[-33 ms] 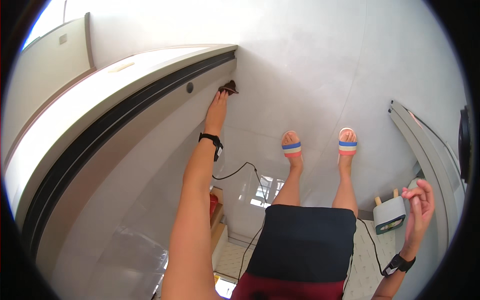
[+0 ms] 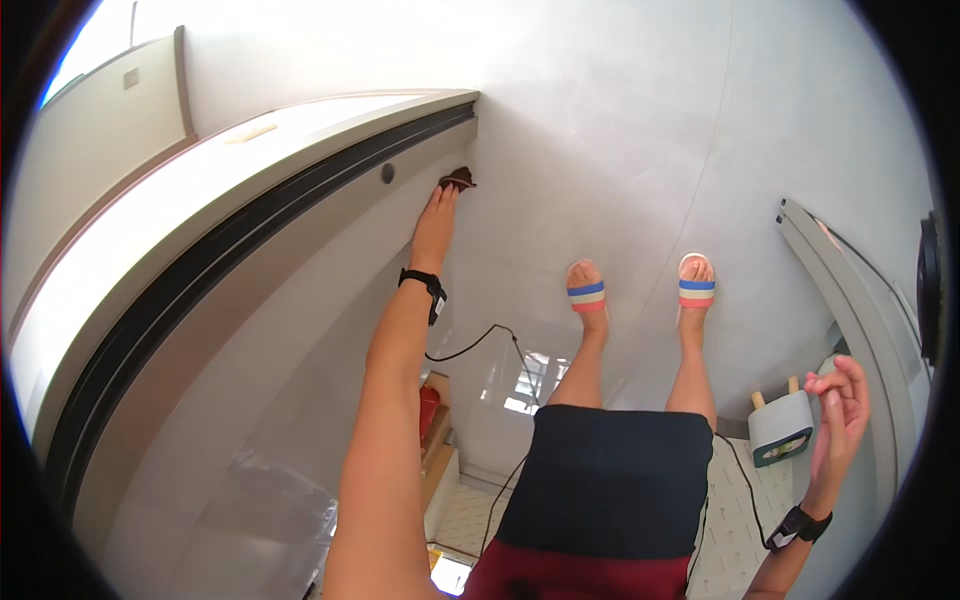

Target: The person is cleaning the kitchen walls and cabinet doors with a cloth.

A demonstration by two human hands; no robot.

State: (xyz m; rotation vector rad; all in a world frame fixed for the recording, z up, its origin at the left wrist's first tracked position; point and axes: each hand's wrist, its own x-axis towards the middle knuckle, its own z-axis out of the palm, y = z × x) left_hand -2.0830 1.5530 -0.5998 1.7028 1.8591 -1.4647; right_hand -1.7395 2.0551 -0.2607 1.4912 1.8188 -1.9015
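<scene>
My left arm reaches forward to the pale door frame (image 2: 455,137) on the left. At the frame's lower edge, by the floor, my left hand (image 2: 434,228) has its fingers on a small dark brown cloth (image 2: 459,178), bunched up under the fingertips. Part of the cloth is hidden by those fingers. On the right my right hand (image 2: 842,405) is raised in the air, palm turned inward, its fingers loosely bent and apart with nothing in them. A black band with a small device sits on each wrist.
A black track (image 2: 250,215) runs along the frame. My sandalled feet (image 2: 697,280) stand on the glossy grey floor (image 2: 620,120). A thin black cable (image 2: 470,346) crosses behind my left arm. On the right are a grey-white stool (image 2: 780,430) and another frame edge (image 2: 840,265).
The whole view has shifted very slightly. My left hand stays on the cloth, and my right hand stays raised.
</scene>
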